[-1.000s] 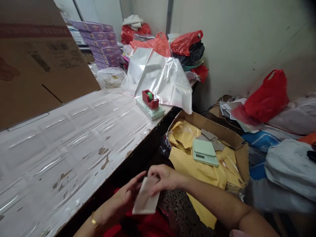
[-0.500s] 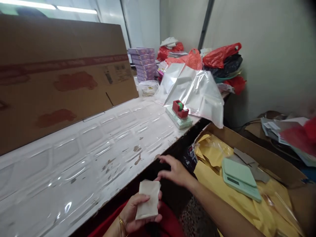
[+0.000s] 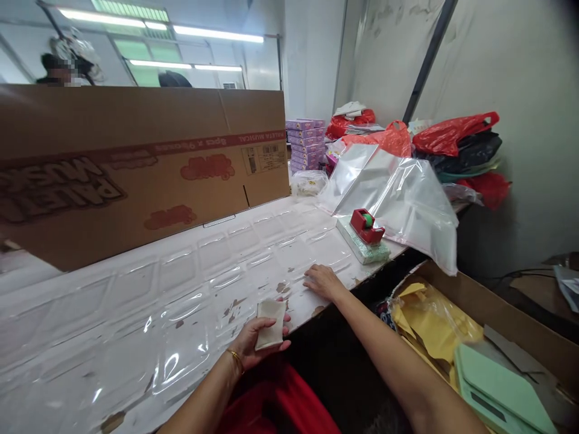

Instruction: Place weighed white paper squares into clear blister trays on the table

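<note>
Cream packet [image 3: 274, 334]: I see it in the left hand [image 3: 253, 342], tilted, at the near edge of the white table [image 3: 296, 311]
Left hand: clamped on the packet, thumb across its face, fingers behind
Right hand [image 3: 323, 282]: over the table, fingers bent down by the clear pouches [image 3: 178, 265]; from here I cannot tell whether they pinch anything
Clear pouches: flat, in rows
Red tape dispenser [image 3: 367, 231]: on a pale green stack [image 3: 368, 253], beside clear plastic sheets [image 3: 402, 193]
Cardboard carton [image 3: 208, 135]: standing along the far side
Mint scale [image 3: 502, 386]: at my lower right, by yellow packaging [image 3: 452, 319]
</note>
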Tool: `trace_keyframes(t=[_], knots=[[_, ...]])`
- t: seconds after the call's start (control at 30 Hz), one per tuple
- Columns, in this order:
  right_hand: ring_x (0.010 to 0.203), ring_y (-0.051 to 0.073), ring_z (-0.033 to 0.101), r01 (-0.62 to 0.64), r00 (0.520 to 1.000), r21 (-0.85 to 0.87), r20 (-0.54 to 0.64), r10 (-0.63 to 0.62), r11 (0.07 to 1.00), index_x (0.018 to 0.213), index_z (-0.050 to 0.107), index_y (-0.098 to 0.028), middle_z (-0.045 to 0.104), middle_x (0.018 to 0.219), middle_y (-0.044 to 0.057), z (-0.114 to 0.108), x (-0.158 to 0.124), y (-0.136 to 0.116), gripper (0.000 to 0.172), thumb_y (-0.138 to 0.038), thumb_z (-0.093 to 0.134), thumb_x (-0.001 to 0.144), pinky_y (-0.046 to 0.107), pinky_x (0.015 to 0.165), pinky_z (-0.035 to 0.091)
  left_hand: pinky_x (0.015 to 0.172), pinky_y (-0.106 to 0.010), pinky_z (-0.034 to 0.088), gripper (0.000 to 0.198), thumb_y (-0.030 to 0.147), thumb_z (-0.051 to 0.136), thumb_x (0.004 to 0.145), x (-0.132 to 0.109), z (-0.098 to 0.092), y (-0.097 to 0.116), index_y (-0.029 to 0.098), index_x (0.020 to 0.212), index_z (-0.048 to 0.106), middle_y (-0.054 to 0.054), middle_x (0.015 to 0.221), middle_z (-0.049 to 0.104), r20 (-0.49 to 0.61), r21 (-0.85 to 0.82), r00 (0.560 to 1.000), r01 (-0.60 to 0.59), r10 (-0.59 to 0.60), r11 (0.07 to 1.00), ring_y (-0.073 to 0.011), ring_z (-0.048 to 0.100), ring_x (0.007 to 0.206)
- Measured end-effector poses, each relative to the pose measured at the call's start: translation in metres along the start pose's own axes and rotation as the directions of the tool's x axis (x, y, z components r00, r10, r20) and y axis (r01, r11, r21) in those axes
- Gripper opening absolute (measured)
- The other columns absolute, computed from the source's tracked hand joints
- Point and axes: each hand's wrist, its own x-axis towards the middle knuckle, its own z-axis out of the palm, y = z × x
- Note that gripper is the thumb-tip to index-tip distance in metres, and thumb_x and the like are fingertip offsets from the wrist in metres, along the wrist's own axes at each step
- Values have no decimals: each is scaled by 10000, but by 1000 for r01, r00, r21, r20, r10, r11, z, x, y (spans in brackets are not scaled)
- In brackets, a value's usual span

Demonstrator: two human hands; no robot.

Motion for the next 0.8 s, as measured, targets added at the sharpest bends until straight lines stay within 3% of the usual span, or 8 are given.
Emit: trace_keyframes(t=[0.1,0.27,0.5,0.6,0.67,0.7,0.73,0.8], knots=[[907,152,536,-47,997,-17,-55,46,999,934,612,-240,601,945,19,-5,-8,4,188,-359,515,826,259,818,365,823,-475,442,687,120,549,729,1,-7,6,266,1338,269,-83,985,644,-9,-4,1000,-22,22,1000,-194,633,768],[859,212,521,-243,958,-68,-176,228,968,819,612,-170,583,850,94,-15,-32,28,280,-272,359,883,321,770,369,813,-483,446,672,124,528,737,4,-4,1,256,1344,270,-101,1043,623,121,-5,993,-9,9,1000,-214,630,806],[890,184,520,-209,973,-34,-113,204,977,811,631,-215,596,918,49,-19,-8,39,106,-247,533,787,290,792,376,823,-498,447,682,117,521,746,24,23,9,255,1355,246,-109,1082,613,123,1,992,2,-2,1000,-202,636,767],[912,157,526,-315,943,-6,-112,312,949,889,622,-240,596,963,22,-31,-47,55,160,-315,499,818,266,828,376,856,-526,428,679,107,513,754,6,31,9,242,1362,241,-103,1048,634,88,-5,996,11,-11,1000,-219,642,790],[967,157,518,-465,877,-2,-132,461,885,968,602,-250,589,1014,19,-47,-102,78,218,-350,461,835,268,873,363,874,-544,418,717,77,525,740,-15,26,6,259,1366,227,-87,1036,649,9,-1,999,42,-42,999,-249,636,857],[1006,169,505,-565,816,-6,-152,558,825,1010,587,-242,580,1049,33,-56,-136,91,249,-349,435,845,284,897,353,862,-545,431,752,61,545,715,-25,21,5,267,1365,230,-77,1016,661,-49,10,997,61,-60,998,-264,637,860],[1042,188,490,-673,730,-12,-176,660,740,1047,572,-226,569,1081,56,-67,-174,105,277,-337,411,851,307,915,343,850,-537,447,785,64,567,693,-35,15,3,281,1366,226,-69,1010,667,-101,18,992,81,-79,997,-281,636,871],[1083,233,470,-866,492,-20,-217,843,500,1086,554,-184,550,1118,115,-87,-249,130,316,-303,383,848,356,927,335,831,-508,478,868,74,615,626,-51,3,-1,310,1364,224,-57,1033,666,-175,33,977,126,-118,992,-300,634,879]])
